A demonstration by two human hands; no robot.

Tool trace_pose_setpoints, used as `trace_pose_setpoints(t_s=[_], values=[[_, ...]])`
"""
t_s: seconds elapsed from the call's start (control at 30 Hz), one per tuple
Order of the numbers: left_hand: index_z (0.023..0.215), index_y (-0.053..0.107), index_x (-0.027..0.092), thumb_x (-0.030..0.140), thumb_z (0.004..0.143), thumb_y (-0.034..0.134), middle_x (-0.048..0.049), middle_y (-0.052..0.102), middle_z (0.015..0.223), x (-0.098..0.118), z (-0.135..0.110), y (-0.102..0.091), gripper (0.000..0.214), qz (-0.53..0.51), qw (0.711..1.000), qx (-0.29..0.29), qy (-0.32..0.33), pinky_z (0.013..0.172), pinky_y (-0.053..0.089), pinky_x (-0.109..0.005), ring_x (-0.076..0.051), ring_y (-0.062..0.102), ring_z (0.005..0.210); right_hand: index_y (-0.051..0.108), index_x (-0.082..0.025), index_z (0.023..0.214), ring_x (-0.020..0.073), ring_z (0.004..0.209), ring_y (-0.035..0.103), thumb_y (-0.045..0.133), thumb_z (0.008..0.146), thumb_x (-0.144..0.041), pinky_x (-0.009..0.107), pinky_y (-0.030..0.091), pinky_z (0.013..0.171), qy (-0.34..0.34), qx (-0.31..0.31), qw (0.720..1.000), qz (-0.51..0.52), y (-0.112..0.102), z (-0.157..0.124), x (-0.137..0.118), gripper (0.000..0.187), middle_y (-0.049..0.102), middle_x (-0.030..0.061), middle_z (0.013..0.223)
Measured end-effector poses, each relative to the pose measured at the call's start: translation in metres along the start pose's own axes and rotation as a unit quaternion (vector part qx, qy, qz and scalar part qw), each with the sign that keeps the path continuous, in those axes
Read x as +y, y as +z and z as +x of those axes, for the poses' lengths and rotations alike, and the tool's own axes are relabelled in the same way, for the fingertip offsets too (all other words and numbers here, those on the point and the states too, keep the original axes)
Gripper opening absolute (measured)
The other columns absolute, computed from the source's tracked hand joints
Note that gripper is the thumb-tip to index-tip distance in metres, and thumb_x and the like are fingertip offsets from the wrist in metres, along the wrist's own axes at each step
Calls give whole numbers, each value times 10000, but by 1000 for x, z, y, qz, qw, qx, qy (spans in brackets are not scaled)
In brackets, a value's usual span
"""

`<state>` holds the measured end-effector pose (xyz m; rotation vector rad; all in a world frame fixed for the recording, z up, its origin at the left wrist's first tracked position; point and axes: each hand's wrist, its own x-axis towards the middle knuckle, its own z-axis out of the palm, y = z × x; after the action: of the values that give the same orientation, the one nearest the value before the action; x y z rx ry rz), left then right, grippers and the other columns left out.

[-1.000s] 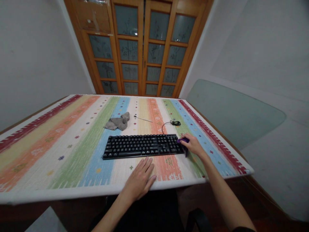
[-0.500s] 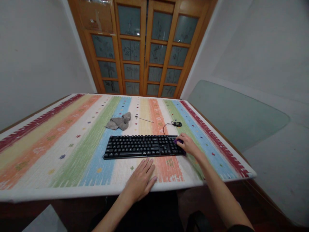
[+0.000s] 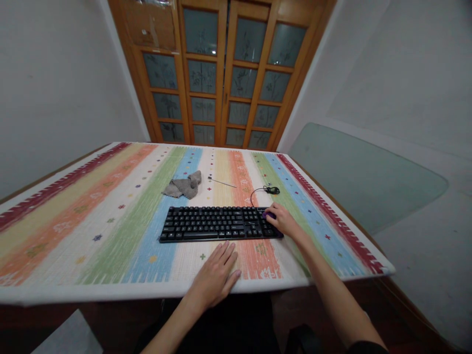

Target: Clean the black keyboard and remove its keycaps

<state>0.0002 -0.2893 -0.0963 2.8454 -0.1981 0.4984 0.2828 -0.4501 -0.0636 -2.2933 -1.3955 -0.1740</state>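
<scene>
Keyboard (image 3: 217, 224) lies mid-frame; right hand (image 3: 283, 220) pinches purple cloth (image 3: 270, 215) over its right end; left hand (image 3: 217, 270) rests flat, unclenched, at lower centre.

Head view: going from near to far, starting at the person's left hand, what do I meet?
Bare left hand → long black rectangular keyboard → crumpled grey cloth → brown wooden doors with patterned glass panes.

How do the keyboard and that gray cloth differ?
The keyboard is wider and black; the cloth is smaller and gray. The keyboard lies flat; the cloth is crumpled. The right hand is over the keyboard's right end; no hand touches the cloth. Both lie on the striped tablecloth.
</scene>
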Motion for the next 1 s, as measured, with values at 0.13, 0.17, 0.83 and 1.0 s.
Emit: trace_pose_setpoints(t_s=[0.13, 0.17, 0.83, 1.0], values=[[1326, 488, 161, 389, 971, 427, -129, 460, 1459, 0, 0, 0, 426, -6, 1000, 8, -1, 1112, 400, -463, -268, 391, 1378, 667, -192, 884, 195, 839, 545, 523, 875, -195, 323, 431, 818, -18, -27, 999, -10, -4, -2, 0, 144, 560, 54, 881], [1325, 489, 160, 389, 970, 430, -129, 461, 1457, 0, 0, 1, 427, -6, 1000, 8, -1, 1112, 399, -461, -269, 392, 1378, 666, -195, 878, 195, 847, 545, 527, 872, -191, 320, 430, 819, -21, -37, 999, -11, -6, -1, 0, 140, 555, 51, 880], [1336, 481, 160, 386, 970, 433, -133, 460, 1458, -2, -1, 6, 433, -8, 1000, 15, 1, 1110, 400, -469, -273, 385, 1382, 664, -191, 849, 211, 865, 539, 571, 851, -182, 327, 421, 808, -40, -57, 997, -39, -1, 6, -18, 93, 546, 58, 872], [1345, 475, 170, 393, 971, 425, -132, 456, 1461, -2, -1, 6, 438, -6, 1000, 21, 3, 1103, 407, -471, -271, 386, 1381, 665, -196, 824, 201, 858, 555, 579, 830, -170, 322, 425, 805, -22, -52, 998, 10, -9, 6, -12, 90, 570, 41, 850]])
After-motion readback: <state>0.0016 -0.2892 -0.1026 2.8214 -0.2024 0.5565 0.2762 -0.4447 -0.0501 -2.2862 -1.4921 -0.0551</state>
